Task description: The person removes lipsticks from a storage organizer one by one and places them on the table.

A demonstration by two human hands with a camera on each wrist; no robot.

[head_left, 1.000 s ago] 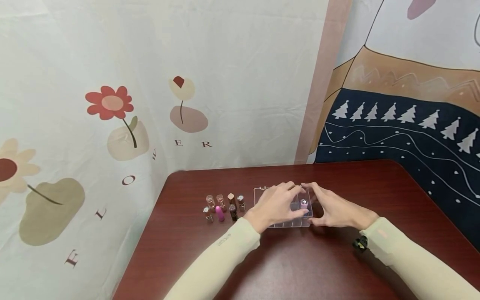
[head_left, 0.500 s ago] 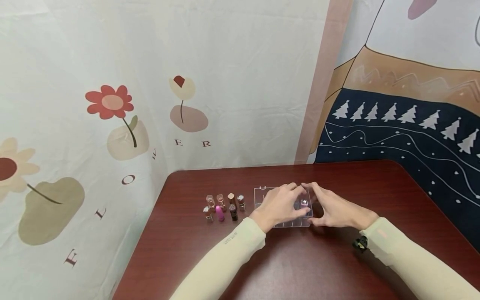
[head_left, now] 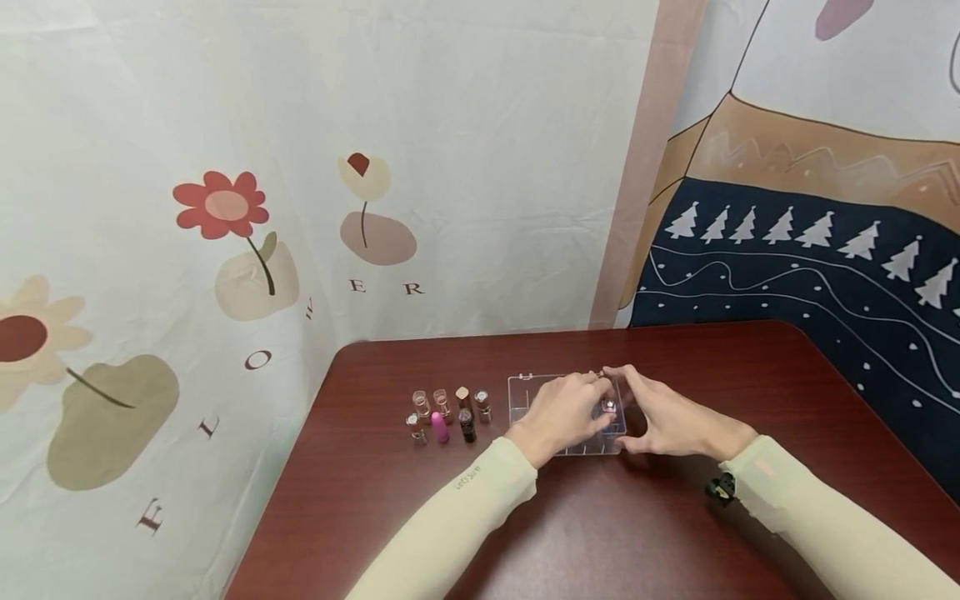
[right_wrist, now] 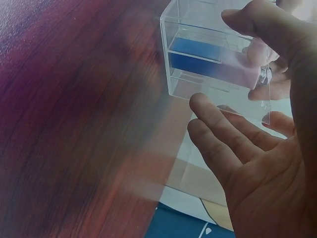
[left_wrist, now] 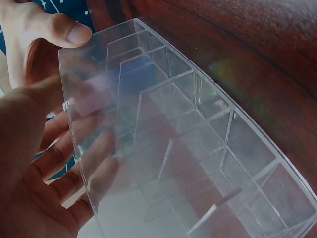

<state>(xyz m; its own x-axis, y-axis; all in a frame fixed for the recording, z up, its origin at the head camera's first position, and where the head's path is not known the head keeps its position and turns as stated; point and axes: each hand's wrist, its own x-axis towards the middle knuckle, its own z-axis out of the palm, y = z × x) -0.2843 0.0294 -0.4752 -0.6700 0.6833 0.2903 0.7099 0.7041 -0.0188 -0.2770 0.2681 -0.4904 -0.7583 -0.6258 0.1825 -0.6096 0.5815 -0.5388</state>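
A clear plastic organizer box (head_left: 588, 446) with divided compartments lies on the table, its far side partly hidden by my left hand. My right hand (head_left: 667, 412) holds the box's right end, thumb at the front corner and forefinger at the back. A pink-and-blue lipstick tube (right_wrist: 195, 55) with a jewelled top stands inside an end compartment. Reaching over the box from the left, my left hand (head_left: 558, 417) pinches the top of this tube between thumb and forefinger. In the left wrist view its fingers (left_wrist: 101, 168) spread behind the transparent wall, and other compartments look bare.
Left of the box stand several lipsticks in two rows, among them a magenta one (head_left: 439, 427), a black one (head_left: 467, 425) and a clear-capped one (head_left: 420, 403). The dark red table (head_left: 637, 533) ends at a printed curtain (head_left: 480, 275) behind.
My left hand has shifted slightly right and its fingers have drawn closer round the lipstick tube, which shows less of its pink body. The right hand has stayed at the box's end.
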